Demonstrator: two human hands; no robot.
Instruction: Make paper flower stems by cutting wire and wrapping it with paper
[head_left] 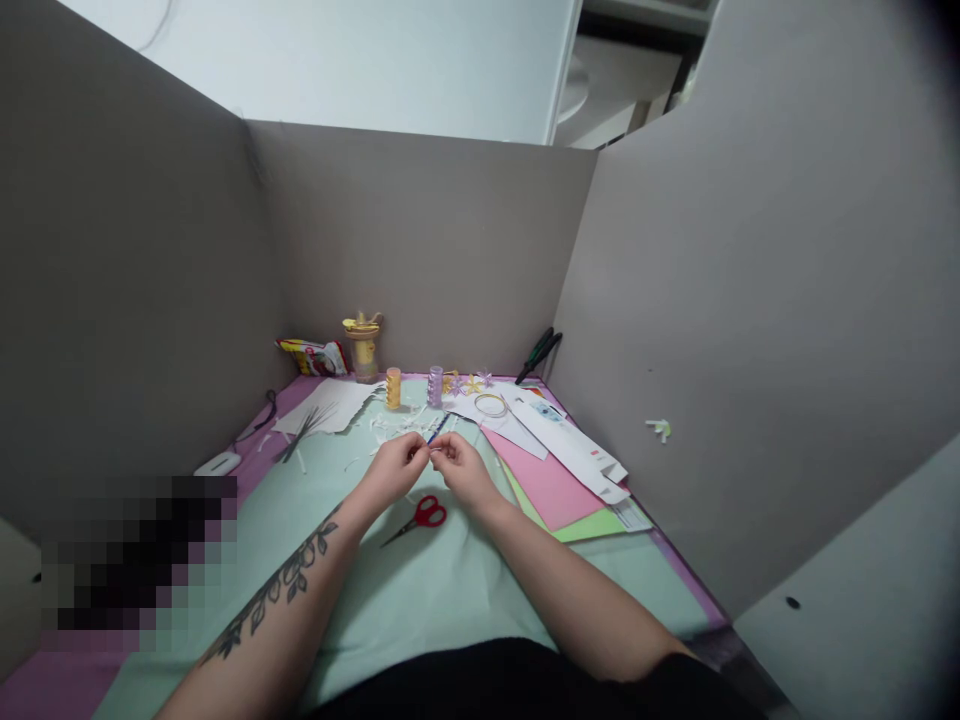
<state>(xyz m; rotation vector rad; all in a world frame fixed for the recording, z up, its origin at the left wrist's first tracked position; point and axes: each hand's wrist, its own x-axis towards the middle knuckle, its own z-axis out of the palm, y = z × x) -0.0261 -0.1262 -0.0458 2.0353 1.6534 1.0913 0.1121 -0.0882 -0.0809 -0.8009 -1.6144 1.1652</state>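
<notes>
My left hand [396, 468] and my right hand [463, 470] meet over the middle of the table, fingertips pinched close together. A thin blue stick [438, 430] points away from between them, and a small pale strip shows at the right fingertips. Fingers hide most of both, so which hand holds the stick is unclear. Just nearer to me, red-handled scissors [429, 512] lie on the pale green cloth [442, 600], blades pointing left. White scraps [386, 428] are strewn beyond my hands. Behind them stand an orange spool-like cylinder [394, 388] and a purple one [435, 387].
Pink paper [551, 490], green paper and a flattened white carton [566, 440] lie at right, with a wire coil [491, 405]. Dark thin rods [304, 432] rest on torn white paper at left. Green-and-black pliers [538, 355] lean in the back corner. Grey panels [427, 240] enclose the table.
</notes>
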